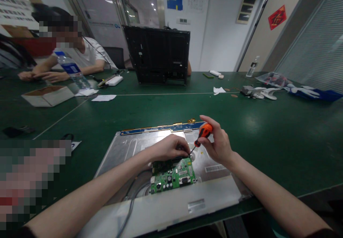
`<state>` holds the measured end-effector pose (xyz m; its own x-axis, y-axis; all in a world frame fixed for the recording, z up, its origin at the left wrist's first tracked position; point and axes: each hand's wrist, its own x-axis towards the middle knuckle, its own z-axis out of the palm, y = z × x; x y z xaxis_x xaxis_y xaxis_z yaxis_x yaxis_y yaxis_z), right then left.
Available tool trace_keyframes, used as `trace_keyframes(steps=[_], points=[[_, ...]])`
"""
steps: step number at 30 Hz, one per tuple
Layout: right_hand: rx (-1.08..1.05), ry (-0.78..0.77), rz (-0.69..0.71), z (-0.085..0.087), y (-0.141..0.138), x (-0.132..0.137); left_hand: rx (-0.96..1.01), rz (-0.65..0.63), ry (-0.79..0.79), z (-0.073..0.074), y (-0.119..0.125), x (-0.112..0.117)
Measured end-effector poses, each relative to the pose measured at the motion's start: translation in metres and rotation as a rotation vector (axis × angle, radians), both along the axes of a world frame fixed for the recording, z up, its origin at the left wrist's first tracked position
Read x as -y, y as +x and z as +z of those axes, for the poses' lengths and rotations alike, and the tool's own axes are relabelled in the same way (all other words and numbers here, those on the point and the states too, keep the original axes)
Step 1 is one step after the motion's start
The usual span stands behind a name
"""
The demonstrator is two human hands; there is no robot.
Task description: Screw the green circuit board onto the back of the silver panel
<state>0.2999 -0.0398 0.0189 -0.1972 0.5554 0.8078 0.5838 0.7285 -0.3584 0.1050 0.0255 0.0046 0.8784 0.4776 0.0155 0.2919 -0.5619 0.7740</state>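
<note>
An orange-and-black screwdriver (205, 133) is held in my right hand (219, 147), its shaft slanting down to the left. The screwdriver's tip meets the upper right corner of a green circuit board (174, 175). My left hand (171, 147) is closed at that same corner, fingertips beside the tip; what they pinch is hidden. The board lies on the silver metal back of a display panel (218, 186). A blue circuit strip (160, 128) runs along the panel's far edge. Grey cables (131, 206) come from the board's left side across the panel.
A black monitor or TV housing (160, 56) stands upright across the green table (268, 134). At the far left sits a person (77, 52), behind a water bottle (72, 68) and an open white box (50, 97). Gloves (264, 92) and a small bottle (252, 66) lie at the right.
</note>
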Motion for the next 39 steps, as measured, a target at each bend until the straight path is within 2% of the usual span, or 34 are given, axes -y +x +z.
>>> trace_keyframes(steps=[4,13,22,30,39], points=[[0.017,0.073,0.004,0.0005,-0.0008,-0.001,-0.004,0.001,-0.012,-0.0011,-0.0005,-0.0007],[0.001,0.105,0.057,-0.0027,-0.0021,-0.0047,0.005,-0.009,-0.036,-0.0009,0.0002,-0.0019],[0.067,0.014,0.153,0.0005,-0.0037,-0.0012,0.037,-0.01,-0.084,-0.0054,0.0005,-0.0035],[0.024,0.074,0.061,-0.0053,-0.0052,-0.005,0.021,0.008,-0.091,-0.0054,0.0,-0.0029],[0.047,0.046,0.112,-0.0025,-0.0046,-0.0031,0.018,0.014,-0.092,-0.0045,0.0003,-0.0027]])
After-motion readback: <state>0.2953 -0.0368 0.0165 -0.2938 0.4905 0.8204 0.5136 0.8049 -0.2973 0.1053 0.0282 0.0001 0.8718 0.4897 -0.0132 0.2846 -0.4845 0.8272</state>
